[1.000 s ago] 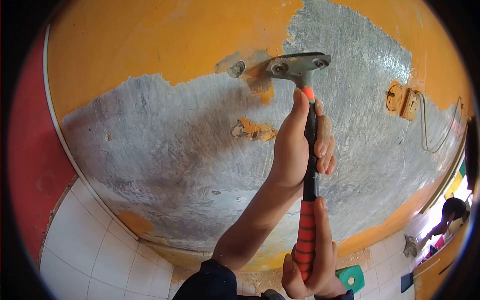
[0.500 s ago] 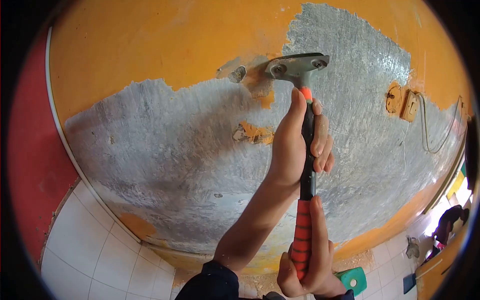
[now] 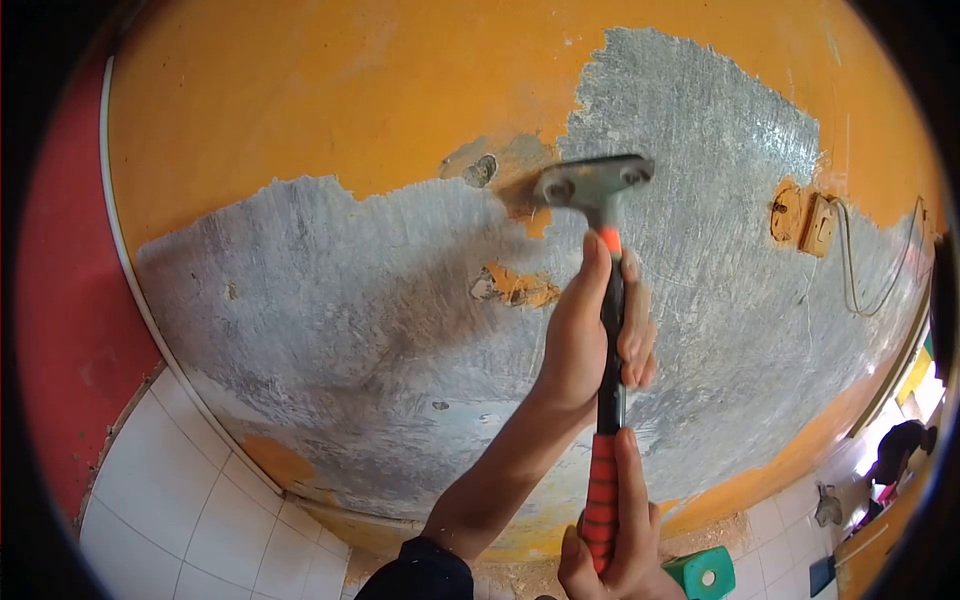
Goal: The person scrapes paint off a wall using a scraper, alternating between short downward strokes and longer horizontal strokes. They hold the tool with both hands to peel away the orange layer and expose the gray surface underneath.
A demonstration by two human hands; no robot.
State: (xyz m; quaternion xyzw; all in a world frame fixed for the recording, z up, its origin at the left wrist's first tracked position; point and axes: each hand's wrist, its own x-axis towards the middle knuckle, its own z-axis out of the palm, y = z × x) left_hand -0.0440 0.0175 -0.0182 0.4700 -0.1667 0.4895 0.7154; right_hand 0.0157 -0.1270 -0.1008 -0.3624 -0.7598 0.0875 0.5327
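A long-handled wall scraper (image 3: 612, 395) runs upright in the head view, with a wide metal head (image 3: 597, 182), a black shaft and a red ribbed grip. My left hand (image 3: 580, 345) wraps around the shaft just below the head, thumb pointing up. Lower down, my right hand (image 3: 628, 550) closes on the red grip. The head lies against the grey stripped patch (image 3: 400, 290) of the wall, close to the edge of the orange paint (image 3: 440, 80). Slight motion blur softens the head and my left fingers.
Right of the scraper, a switch box (image 3: 820, 225) with a loose cable sits on the wall. A hole (image 3: 482, 170) and an orange paint remnant (image 3: 525, 288) mark the left side. Below are white floor tiles (image 3: 165, 480) and a green object (image 3: 703, 575). A red wall (image 3: 60, 330) stands at left.
Both hands and the scraper have moved down along the wall, the head now lower on the grey patch. The whole view has also shifted slightly. My grip is unchanged.
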